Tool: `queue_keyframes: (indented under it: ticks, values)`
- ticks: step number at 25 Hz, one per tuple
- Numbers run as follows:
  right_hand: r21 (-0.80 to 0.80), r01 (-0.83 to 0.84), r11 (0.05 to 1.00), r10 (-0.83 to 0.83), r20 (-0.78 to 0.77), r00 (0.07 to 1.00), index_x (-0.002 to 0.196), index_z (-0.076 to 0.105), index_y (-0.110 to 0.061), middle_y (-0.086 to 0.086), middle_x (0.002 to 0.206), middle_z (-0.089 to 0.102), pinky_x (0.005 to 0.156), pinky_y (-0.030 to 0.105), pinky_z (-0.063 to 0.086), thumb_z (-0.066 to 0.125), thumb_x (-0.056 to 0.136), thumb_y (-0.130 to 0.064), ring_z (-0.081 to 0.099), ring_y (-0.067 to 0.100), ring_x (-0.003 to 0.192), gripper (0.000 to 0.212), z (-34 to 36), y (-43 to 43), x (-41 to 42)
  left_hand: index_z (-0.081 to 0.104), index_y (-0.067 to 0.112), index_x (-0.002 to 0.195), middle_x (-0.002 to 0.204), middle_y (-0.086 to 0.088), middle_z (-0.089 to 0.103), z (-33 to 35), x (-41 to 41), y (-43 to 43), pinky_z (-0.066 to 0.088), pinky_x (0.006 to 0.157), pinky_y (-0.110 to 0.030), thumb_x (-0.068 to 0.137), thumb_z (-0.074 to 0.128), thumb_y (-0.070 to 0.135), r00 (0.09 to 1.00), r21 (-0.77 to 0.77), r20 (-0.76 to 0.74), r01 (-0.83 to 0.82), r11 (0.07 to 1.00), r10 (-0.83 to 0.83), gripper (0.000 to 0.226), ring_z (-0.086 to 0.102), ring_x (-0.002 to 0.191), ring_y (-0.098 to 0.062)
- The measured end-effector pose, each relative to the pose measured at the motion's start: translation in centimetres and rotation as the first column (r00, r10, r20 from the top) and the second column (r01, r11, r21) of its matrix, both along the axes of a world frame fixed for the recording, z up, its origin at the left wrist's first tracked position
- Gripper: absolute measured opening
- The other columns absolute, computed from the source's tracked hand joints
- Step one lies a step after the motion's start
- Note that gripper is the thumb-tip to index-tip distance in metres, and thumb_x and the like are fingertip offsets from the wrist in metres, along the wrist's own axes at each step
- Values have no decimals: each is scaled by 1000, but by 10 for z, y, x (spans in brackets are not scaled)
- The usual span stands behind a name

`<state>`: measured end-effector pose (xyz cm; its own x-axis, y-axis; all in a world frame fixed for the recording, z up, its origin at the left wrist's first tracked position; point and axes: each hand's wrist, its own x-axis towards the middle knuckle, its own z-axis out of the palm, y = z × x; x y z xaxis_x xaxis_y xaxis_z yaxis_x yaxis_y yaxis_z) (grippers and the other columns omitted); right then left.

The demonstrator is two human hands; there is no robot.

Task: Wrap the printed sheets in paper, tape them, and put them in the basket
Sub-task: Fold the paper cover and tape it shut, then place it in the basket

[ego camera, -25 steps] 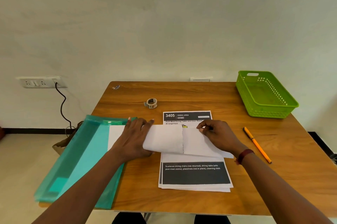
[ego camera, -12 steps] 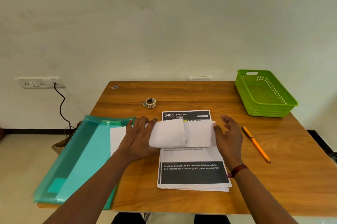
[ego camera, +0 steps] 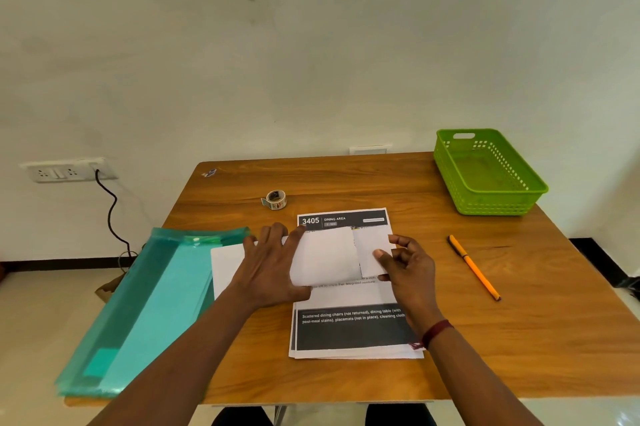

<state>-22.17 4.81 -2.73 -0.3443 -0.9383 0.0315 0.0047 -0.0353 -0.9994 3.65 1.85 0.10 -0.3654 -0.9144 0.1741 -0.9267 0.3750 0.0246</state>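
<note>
The wooden bench point(ego camera: 519, 339) is carrying everything, and the printed sheets point(ego camera: 349, 332) are lying as a flat stack near its front edge, in the middle. Their dark header reading "3405 DINING AREA" is facing away from the person. To the left of the sheets a teal plastic folder point(ego camera: 145, 304) is lying at a slant, its near corner hanging over the bench edge. Well to the right of the sheets and farther back, the green basket point(ego camera: 498, 204) is sitting at the bench's far right corner with nothing showing inside it. Across the upper half of the sheets the white wrapping paper point(ego camera: 325, 259) is folding in from both sides, the left flap overlapping the right one, while its left end is lying flat between the sheets and the folder. The left hand point(ego camera: 266, 269) is pressing down on the left flap at the sheets' left edge, its fingers point(ego camera: 277, 235) straight and spread apart. The right hand point(ego camera: 408, 266) is holding the right flap at the sheets' right edge, its thumb lying on top of the paper and its fingers curling at the flap's edge, pinching it. An orange pen point(ego camera: 474, 268) is lying apart to the right of the sheets. A tape roll point(ego camera: 275, 199) is standing just beyond the sheets' far left corner.
</note>
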Motion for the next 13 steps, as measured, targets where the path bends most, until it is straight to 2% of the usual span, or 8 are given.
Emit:
queue_keyframes:
  ticks: [2, 4, 6, 8, 11, 13]
  values:
    - [-10, -20, 1000, 19, -47, 999, 107, 65, -25, 15, 84, 63, 57, 32, 59, 73, 85, -11, 65, 26, 79, 27, 0, 2, 0, 28, 24, 145, 125, -6, 40, 1, -6, 0, 38, 94, -52, 55, 56, 84, 1000, -12, 11, 3, 1000, -3, 112, 40, 112, -23]
    - [-33, -19, 999, 14, -147, 989, 104, 68, -28, 1, 89, 67, 67, 30, 58, 70, 88, -21, 64, 16, 84, 18, -2, 5, 2, 29, 23, 145, 126, -7, 41, 3, -12, 0, 38, 92, -50, 54, 54, 86, 1000, -23, 14, -3, 1000, 3, 113, 40, 112, -24]
    - [-39, -33, 999, 24, -210, 977, 101, 69, -31, -4, 102, 66, 71, 15, 52, 62, 91, -33, 62, 8, 96, 12, 0, 9, 6, 26, 23, 146, 129, -7, 41, 4, -17, -1, 37, 93, -50, 55, 52, 87, 1000, -24, 17, -10, 1000, 10, 114, 40, 114, -24]
    - [-17, -71, 997, 69, -131, 989, 100, 69, -32, -5, 110, 63, 70, 11, 50, 52, 92, -44, 61, 6, 101, 22, 8, 13, 10, 22, 25, 147, 133, -7, 39, 6, -23, -1, 35, 96, -50, 56, 49, 89, 1000, -17, 14, -21, 1000, 22, 115, 37, 118, -24]
    - [-9, -133, 991, 133, 63, 989, 103, 66, -25, -2, 108, 69, 66, 21, 55, 46, 91, -49, 69, 10, 93, 34, 14, 13, 12, 20, 25, 147, 135, -7, 38, 9, -32, 0, 33, 96, -49, 55, 49, 88, 999, -33, -25, -36, 999, 35, 116, 36, 119, -24]
    - [2, -153, 988, 152, 113, 982, 103, 68, -18, 2, 102, 72, 69, 33, 58, 47, 90, -51, 70, 16, 92, 41, 17, 8, 11, 18, 25, 149, 135, -6, 37, 12, -39, 1, 32, 95, -48, 55, 51, 87, 997, -34, -58, -45, 998, 43, 117, 35, 120, -23]
